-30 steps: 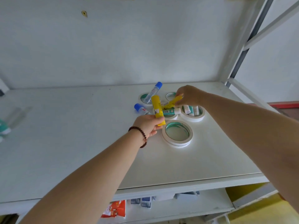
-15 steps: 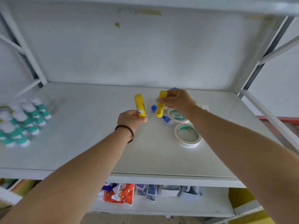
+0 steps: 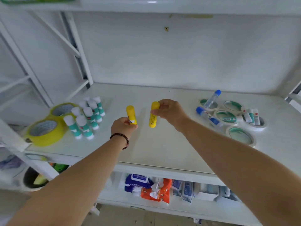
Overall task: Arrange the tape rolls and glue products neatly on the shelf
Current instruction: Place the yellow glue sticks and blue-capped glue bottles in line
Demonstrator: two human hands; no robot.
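My left hand (image 3: 123, 126) grips the lower end of a yellow glue stick (image 3: 131, 114) held upright above the middle of the white shelf (image 3: 156, 149). My right hand (image 3: 171, 111) holds a second yellow glue stick (image 3: 153, 116) by its top, close beside the first. At the left stand several teal-and-white glue sticks (image 3: 87, 119) next to two yellow tape rolls (image 3: 46, 128). At the right lie several white tape rolls (image 3: 240, 135), two blue-capped glue tubes (image 3: 209, 117) and some small glue sticks (image 3: 250, 115) piled on them.
White shelf uprights and braces (image 3: 76, 51) rise at the left, and a frame bar (image 3: 294, 95) at the right. The lower shelf holds wipe packets (image 3: 146, 187) and small boxes. A dark bin (image 3: 32, 179) sits low on the left.
Both hands carried their yellow glue sticks leftward, away from the white tape rolls. My view swung left, bringing the teal glue sticks and yellow tape rolls fully into sight.
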